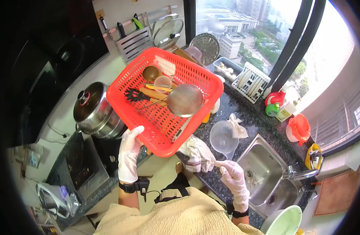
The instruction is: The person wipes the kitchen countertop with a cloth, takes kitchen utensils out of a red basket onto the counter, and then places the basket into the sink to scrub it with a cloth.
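Observation:
My gloved left hand (129,150) grips the near rim of a red plastic basket (156,144), which hangs tilted in front of me. Inside it lie a mesh strainer (185,100), a ladle (151,73), a black pasta fork (135,94), a small clear cup (162,84) and wooden-looking utensils (152,93). My gloved right hand (234,178) has its fingers pinched on the corner of a white dishcloth (199,154) at the counter's edge. A clear plastic bowl (223,137) stands just beyond that hand.
A double steel sink (262,154) with a faucet (301,172) is at right. A large steel pot (97,111) stands left by the stove. Bottles (274,100), a white rack (251,83) and a red-topped container (298,129) line the window. A green basin (283,221) sits at lower right.

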Motion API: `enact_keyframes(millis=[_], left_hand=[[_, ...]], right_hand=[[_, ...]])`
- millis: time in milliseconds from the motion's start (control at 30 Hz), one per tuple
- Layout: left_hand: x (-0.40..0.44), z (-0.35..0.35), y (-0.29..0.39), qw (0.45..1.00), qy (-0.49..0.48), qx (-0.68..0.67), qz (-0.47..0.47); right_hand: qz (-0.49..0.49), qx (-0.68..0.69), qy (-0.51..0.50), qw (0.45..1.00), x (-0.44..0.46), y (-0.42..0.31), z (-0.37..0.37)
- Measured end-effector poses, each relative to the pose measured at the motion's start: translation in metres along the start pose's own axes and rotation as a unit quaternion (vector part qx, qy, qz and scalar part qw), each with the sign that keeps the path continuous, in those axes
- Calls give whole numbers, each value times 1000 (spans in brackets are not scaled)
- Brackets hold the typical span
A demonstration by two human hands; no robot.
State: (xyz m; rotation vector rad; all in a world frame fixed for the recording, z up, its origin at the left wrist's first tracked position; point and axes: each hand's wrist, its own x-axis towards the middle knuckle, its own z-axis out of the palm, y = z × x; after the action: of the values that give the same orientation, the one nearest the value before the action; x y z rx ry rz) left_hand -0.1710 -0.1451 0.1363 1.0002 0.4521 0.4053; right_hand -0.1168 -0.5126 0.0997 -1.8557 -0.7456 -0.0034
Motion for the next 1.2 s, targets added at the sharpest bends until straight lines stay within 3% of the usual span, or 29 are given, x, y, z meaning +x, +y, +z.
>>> enact_keyframes(millis=[133, 267, 533, 633, 767, 867, 1100, 1133, 1200], left_hand=[[-70, 4, -15, 999, 11, 46, -15], [-133, 2, -34, 996, 1, 82, -42], [-201, 22, -86, 979, 3, 148, -141], [-204, 31, -110, 975, -28, 152, -158], [-198, 28, -137, 965, -75, 178, -180], [-193, 23, -147, 955, -106, 188, -201], [-191, 10, -149, 936, -156, 225, -220], [-191, 6, -147, 934, -158, 225, -228], [-190, -2, -141, 932, -168, 226, -227]], right_hand=[[15, 43, 16, 999, -39, -18, -28], [-80, 31, 52, 995, -63, -30, -64], [-40, -10, 102, 994, -91, -28, -96], [-19, -90, 35, 995, -87, -34, -81], [-79, -211, -118, 967, -82, -22, -43], [-33, -243, -231, 942, -69, -13, -16], [-20, -529, -228, 817, -57, 41, 69], [-102, -584, -217, 776, -58, 36, 67], [-340, -724, -120, 588, -61, 43, 61]])
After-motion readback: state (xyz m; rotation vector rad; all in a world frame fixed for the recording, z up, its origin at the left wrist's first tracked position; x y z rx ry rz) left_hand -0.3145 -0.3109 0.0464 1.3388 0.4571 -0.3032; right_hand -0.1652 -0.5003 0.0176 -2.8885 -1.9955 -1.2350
